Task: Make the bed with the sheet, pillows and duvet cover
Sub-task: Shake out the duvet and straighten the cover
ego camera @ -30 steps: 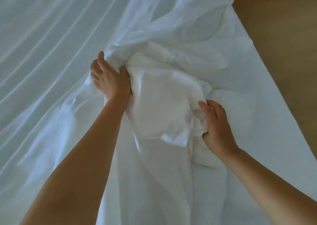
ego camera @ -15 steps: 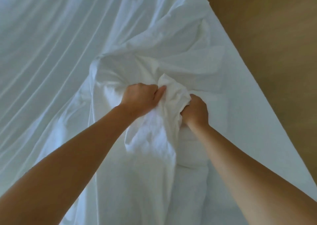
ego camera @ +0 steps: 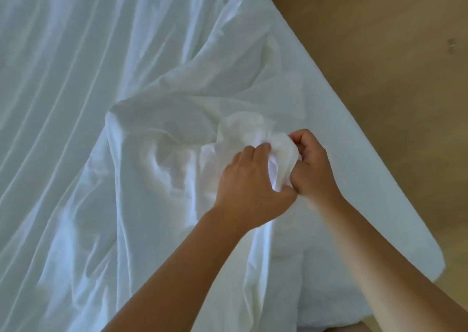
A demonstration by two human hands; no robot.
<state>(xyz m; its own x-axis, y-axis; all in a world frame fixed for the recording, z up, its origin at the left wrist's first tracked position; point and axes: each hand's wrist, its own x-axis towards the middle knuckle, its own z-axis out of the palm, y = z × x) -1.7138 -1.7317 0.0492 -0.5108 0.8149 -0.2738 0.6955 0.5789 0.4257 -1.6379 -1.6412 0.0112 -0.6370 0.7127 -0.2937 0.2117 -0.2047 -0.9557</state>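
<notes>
Plain white sheet (ego camera: 157,169); tan wooden floor (ego camera: 379,53).

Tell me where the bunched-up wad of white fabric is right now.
Head view, right of centre: the wad is gripped between the left hand and the right hand, close to the bed edge bordering the wooden floor.

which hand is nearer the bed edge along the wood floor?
Right. The right hand grips the bunched white fabric on the side toward the bed edge; the left hand grips the same bunch just inboard, farther from that edge.
</notes>
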